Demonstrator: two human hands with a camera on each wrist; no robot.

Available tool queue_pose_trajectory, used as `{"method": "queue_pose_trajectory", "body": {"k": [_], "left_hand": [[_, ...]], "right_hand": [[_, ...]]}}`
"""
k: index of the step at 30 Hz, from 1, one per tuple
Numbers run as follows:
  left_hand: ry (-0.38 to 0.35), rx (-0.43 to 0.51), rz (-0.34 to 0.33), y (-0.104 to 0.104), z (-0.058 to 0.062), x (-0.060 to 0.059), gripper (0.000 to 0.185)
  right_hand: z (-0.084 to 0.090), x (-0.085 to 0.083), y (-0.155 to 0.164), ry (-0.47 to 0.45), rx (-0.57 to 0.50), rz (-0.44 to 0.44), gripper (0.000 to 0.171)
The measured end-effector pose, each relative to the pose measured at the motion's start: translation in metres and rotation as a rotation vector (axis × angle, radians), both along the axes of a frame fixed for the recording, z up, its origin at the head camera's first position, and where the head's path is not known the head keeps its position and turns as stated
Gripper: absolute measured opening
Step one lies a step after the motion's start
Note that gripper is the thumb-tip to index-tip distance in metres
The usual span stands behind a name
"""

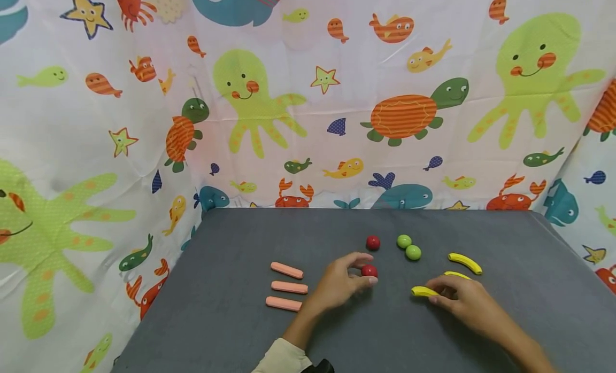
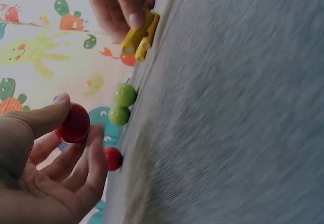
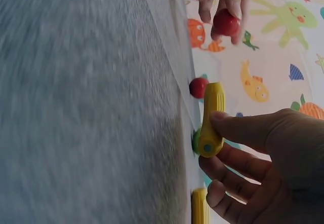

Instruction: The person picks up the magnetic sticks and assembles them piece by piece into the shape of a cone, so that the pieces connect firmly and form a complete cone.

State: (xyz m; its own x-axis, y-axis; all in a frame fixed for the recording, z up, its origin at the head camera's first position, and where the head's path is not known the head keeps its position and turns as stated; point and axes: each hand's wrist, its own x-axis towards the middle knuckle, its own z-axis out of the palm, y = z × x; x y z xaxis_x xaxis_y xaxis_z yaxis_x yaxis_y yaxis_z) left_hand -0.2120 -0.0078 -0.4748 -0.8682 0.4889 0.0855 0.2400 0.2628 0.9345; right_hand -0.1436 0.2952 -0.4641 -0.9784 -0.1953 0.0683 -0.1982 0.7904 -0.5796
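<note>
My left hand (image 1: 337,283) pinches a small shiny red ball (image 2: 75,123) between thumb and fingers, above the grey table. Just beyond it a second red ball (image 1: 372,242) sits on the table. To the right, my right hand (image 1: 464,303) holds a yellow toy banana (image 3: 213,120) by thumb and fingertips. Another toy banana (image 1: 457,274) is partly hidden behind that hand, and a further toy banana (image 1: 464,263) lies past it. Two green balls (image 1: 409,247) stand close together between the red balls and the bananas.
Three pink toy sausages (image 1: 289,287) lie in a row left of my left hand. The grey tabletop (image 1: 216,319) reaches back to a white curtain (image 1: 308,175) printed with sea animals, which also hangs along the left and right sides.
</note>
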Motion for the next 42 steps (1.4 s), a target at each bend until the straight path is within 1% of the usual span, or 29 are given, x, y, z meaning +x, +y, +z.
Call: {"method": "queue_pose_trajectory", "body": {"k": [4,6,9,12,14,19,26,34,38,42], "left_hand": [[0.034,-0.019,-0.002,0.002,-0.004,0.008,0.039],[0.019,0.004,0.004,0.003,-0.005,0.011,0.038],[-0.022,0.043,0.022,0.007,-0.007,0.014,0.039],[-0.061,0.070,0.022,0.010,-0.007,0.017,0.042],[-0.072,0.073,0.010,0.011,-0.007,0.018,0.042],[-0.062,0.051,-0.012,0.013,-0.009,0.019,0.038],[-0.058,-0.003,0.001,0.016,-0.012,0.022,0.035],[-0.050,-0.029,-0.014,0.017,-0.015,0.023,0.034],[-0.043,-0.040,-0.015,0.018,-0.016,0.023,0.034],[-0.040,-0.046,-0.012,0.018,-0.016,0.023,0.034]], "right_hand": [[-0.001,-0.001,-0.010,-0.019,-0.038,0.015,0.019],[0.000,-0.001,-0.015,-0.043,-0.051,0.012,0.020],[0.001,-0.002,-0.021,-0.073,-0.071,-0.013,0.020],[0.000,0.000,-0.027,-0.077,-0.096,-0.041,0.019],[0.001,0.001,-0.029,-0.089,-0.116,-0.060,0.018],[0.001,0.003,-0.035,-0.127,-0.125,-0.095,0.019],[-0.002,0.004,-0.041,-0.171,-0.145,-0.103,0.023],[-0.006,0.005,-0.045,-0.198,-0.166,-0.086,0.021],[-0.006,0.004,-0.046,-0.234,-0.168,-0.099,0.023],[-0.006,0.004,-0.046,-0.239,-0.160,-0.107,0.023]]}}
